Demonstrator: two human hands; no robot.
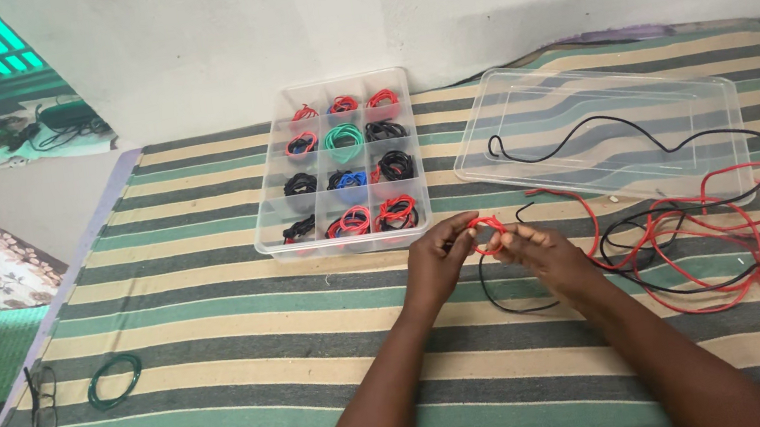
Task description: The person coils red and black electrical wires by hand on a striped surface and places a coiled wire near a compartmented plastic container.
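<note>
At frame centre my left hand [434, 260] and right hand [544, 255] both pinch a red wire [489, 226], coiling it small enough for the box [338, 163] above.

Thin red wire [489, 225], small loop pinched at fingertips, rest trailing right across striped cloth

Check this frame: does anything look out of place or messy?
Yes. A green wire coil and a pair of glasses lie alone near the mat's left edge, far from the compartment box. Loose red and black wires sprawl tangled at right.
</note>
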